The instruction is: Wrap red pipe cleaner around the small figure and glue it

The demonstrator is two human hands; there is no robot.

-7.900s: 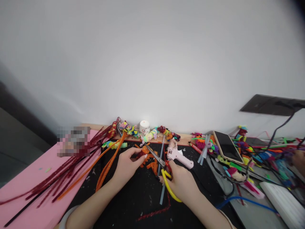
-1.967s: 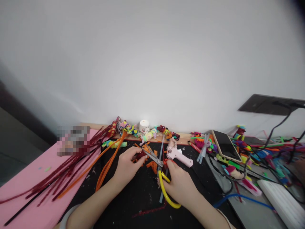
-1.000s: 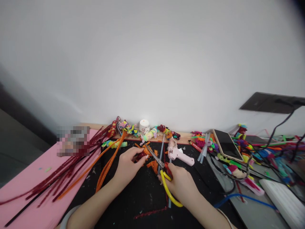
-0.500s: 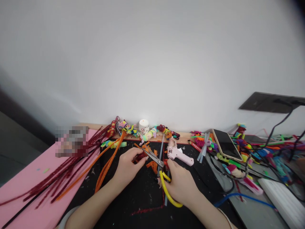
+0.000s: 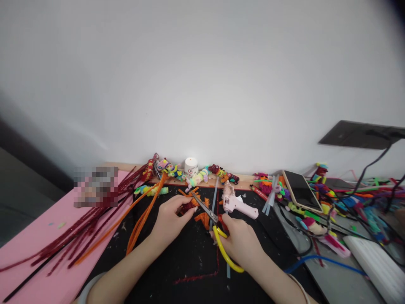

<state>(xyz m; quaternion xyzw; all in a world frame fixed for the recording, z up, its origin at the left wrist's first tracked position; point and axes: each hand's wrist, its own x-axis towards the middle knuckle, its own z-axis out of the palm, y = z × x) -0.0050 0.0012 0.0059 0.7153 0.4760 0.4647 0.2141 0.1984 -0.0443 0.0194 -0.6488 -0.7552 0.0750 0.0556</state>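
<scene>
My left hand (image 5: 172,217) is closed, its thumb and fingers pinching a small dark red, fuzzy pipe-cleaner piece (image 5: 187,207) with orange bits around it. Much of that piece is hidden by the fingers. In my right hand (image 5: 238,238) are scissors (image 5: 225,253) with yellow handles, the fingers wrapped through the loops. Their metal blades point up and left, passing just beside the red piece; I cannot tell if they touch it. Short orange pipe-cleaner cuttings (image 5: 202,218) lie under and around the blades. A pale pink glue gun (image 5: 242,207) rests just beyond my right hand.
Long red pipe cleaners (image 5: 85,226) spread over a pink sheet (image 5: 28,261) at left, beside orange ones (image 5: 141,223). Small fuzzy figures and a white cup (image 5: 191,167) line the wall. At right are a phone (image 5: 302,191), a white power strip (image 5: 375,268), cables and mixed pipe cleaners.
The scissor blades look closer together than before. A translucent strip under my right hand has shifted slightly to the right. My left hand stays in nearly the same place.
</scene>
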